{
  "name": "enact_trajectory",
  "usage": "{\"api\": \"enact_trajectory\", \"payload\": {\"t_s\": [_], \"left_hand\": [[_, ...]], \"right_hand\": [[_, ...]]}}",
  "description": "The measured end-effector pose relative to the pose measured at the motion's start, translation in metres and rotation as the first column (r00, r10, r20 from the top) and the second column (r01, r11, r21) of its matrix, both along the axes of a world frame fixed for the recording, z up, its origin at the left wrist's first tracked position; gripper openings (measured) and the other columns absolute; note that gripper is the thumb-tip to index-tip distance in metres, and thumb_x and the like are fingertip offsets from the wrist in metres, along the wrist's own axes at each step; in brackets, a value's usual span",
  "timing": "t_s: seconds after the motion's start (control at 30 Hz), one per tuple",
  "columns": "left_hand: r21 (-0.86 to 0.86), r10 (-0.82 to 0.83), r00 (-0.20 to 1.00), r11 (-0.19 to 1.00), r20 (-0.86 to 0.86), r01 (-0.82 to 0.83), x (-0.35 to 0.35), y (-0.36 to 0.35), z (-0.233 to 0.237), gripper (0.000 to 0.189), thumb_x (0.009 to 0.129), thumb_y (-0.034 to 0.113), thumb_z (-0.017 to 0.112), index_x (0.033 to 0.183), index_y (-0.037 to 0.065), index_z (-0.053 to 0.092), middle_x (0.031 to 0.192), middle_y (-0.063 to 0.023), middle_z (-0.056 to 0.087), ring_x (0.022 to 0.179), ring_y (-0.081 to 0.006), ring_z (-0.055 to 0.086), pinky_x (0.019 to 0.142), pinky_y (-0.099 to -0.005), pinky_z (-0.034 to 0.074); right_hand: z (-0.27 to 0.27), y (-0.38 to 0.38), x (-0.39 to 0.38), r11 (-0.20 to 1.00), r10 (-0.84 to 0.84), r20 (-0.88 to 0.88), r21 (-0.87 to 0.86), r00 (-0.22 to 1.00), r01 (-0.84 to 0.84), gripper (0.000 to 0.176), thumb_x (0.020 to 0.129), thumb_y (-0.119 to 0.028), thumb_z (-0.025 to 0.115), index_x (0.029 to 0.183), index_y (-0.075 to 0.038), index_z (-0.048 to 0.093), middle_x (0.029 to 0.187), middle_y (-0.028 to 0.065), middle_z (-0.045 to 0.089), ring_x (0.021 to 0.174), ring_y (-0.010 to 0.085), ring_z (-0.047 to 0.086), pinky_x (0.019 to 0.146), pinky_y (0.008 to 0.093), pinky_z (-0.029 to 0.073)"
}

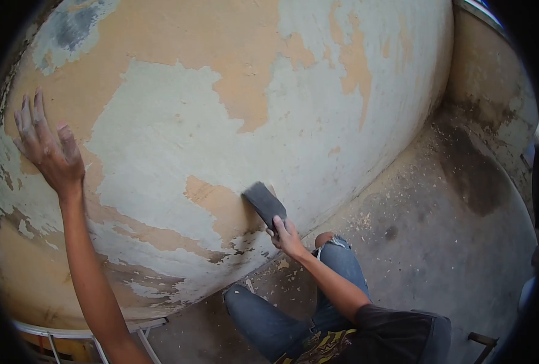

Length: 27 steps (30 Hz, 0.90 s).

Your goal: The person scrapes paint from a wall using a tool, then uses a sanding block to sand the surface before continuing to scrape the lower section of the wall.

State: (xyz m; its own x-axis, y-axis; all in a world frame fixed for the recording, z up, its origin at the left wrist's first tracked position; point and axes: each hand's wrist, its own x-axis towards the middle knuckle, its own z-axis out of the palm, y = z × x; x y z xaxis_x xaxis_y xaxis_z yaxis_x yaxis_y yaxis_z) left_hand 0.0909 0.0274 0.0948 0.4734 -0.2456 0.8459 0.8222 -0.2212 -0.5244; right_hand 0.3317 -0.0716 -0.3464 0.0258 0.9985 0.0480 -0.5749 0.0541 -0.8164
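A wall (178,121) with peeling pale paint over a tan layer fills most of the view. My right hand (289,239) is closed around the lower end of a dark, flat, wide-bladed scraper (262,201). The scraper's far edge is up against the wall, beside a bare tan patch (212,203). On the left, my left hand (50,145) lies against the wall with its fingers spread, holding nothing. Whitish dust coats its fingers.
Paint flakes (360,221) litter the concrete floor (415,261) along the wall's foot. A dark stain (475,173) marks the floor at right. Below my left arm stands a metal ladder (69,333). My bent knees (245,300) are close to the wall.
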Motion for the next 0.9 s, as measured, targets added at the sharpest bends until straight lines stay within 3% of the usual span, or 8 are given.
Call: {"api": "enact_trajectory", "payload": {"t_s": [0.17,0.3,0.4,0.57,0.67,0.77,0.87,0.9], "left_hand": [[-0.002,0.028,1.0,1.0,0.001,-0.028,0.001,-0.002,0.0,0.072,0.097,0.063,0.023,0.151,0.019,0.042,0.154,-0.0129,0.039,0.145,-0.0401,0.027,0.116,-0.063,0.009],[0.009,0.03,0.999,1.0,-0.015,-0.029,0.003,0.0,0.003,0.074,0.097,0.064,0.022,0.151,0.018,0.041,0.154,-0.0132,0.039,0.145,-0.04,0.027,0.116,-0.0629,0.009],[0.016,0.047,0.999,0.999,-0.026,-0.047,0.004,-0.003,0.001,0.072,0.097,0.062,0.022,0.15,0.017,0.042,0.153,-0.0135,0.04,0.145,-0.0397,0.028,0.116,-0.0619,0.01],[0.032,0.062,0.996,0.998,-0.07,-0.06,0.002,-0.003,0.002,0.068,0.099,0.056,0.022,0.148,0.015,0.045,0.15,-0.0149,0.044,0.143,-0.0398,0.03,0.116,-0.0586,0.014],[0.049,0.063,0.996,0.997,-0.062,-0.06,0.003,-0.003,0.0,0.067,0.099,0.055,0.022,0.147,0.014,0.046,0.148,-0.016,0.046,0.142,-0.0401,0.032,0.116,-0.0564,0.015],[-0.014,0.021,0.999,1.0,-0.028,-0.021,0.002,-0.002,0.001,0.073,0.097,0.063,0.018,0.149,0.018,0.044,0.152,-0.0137,0.042,0.145,-0.0399,0.028,0.116,-0.0624,0.007],[-0.017,0.004,1.0,1.0,0.001,-0.004,0.001,0.0,-0.001,0.073,0.097,0.062,0.018,0.149,0.017,0.044,0.152,-0.0145,0.042,0.145,-0.0405,0.027,0.116,-0.062,0.007],[-0.012,0.0,1.0,1.0,-0.003,0.0,0.002,-0.001,-0.002,0.073,0.098,0.062,0.018,0.148,0.016,0.044,0.151,-0.0155,0.042,0.144,-0.0411,0.028,0.116,-0.0615,0.008]], "right_hand": [[0.096,0.039,0.009,0.983,-0.083,0.014,0.167,0.996,0.08,0.034,0.105,-0.044,0.043,0.108,-0.011,0.045,0.07,-0.0021,0.046,0.046,0.005,0.034,0.041,0.0221,0.027],[-0.01,0.006,-0.011,0.994,-0.107,-0.017,0.017,0.994,0.107,0.032,0.106,-0.04,0.043,0.109,-0.009,0.046,0.072,-0.0029,0.045,0.051,0.0052,0.036,0.044,0.0221,0.031],[-0.036,-0.011,-0.021,0.993,-0.107,-0.048,-0.06,0.993,0.104,0.033,0.105,-0.04,0.044,0.11,-0.008,0.047,0.072,-0.0023,0.045,0.051,0.0058,0.036,0.045,0.0226,0.031],[0.046,0.037,-0.028,0.968,-0.213,0.038,0.14,0.976,0.206,0.038,0.105,-0.042,0.046,0.109,-0.004,0.049,0.072,-0.0022,0.046,0.053,0.0059,0.039,0.047,0.024,0.033],[0.026,0.036,-0.033,0.982,-0.144,0.05,0.126,0.988,0.137,0.037,0.105,-0.042,0.046,0.109,-0.005,0.049,0.071,-0.0038,0.045,0.053,0.0054,0.038,0.047,0.0231,0.033],[-0.044,-0.012,-0.042,0.995,-0.051,-0.006,-0.086,0.999,0.05,0.03,0.104,-0.041,0.047,0.117,-0.013,0.046,0.067,-0.0064,0.037,0.05,0.0034,0.031,0.044,0.0215,0.027],[-0.027,-0.015,-0.05,0.99,-0.086,-0.064,-0.118,0.994,0.078,0.027,0.104,-0.04,0.047,0.109,-0.014,0.045,0.065,-0.0073,0.037,0.048,0.0036,0.03,0.043,0.0216,0.026],[-0.023,0.003,-0.053,0.985,-0.149,0.048,-0.078,0.988,0.152,0.042,0.104,-0.039,0.049,0.127,-0.005,0.047,0.07,-0.0043,0.043,0.054,0.0052,0.039,0.047,0.023,0.034]]}}
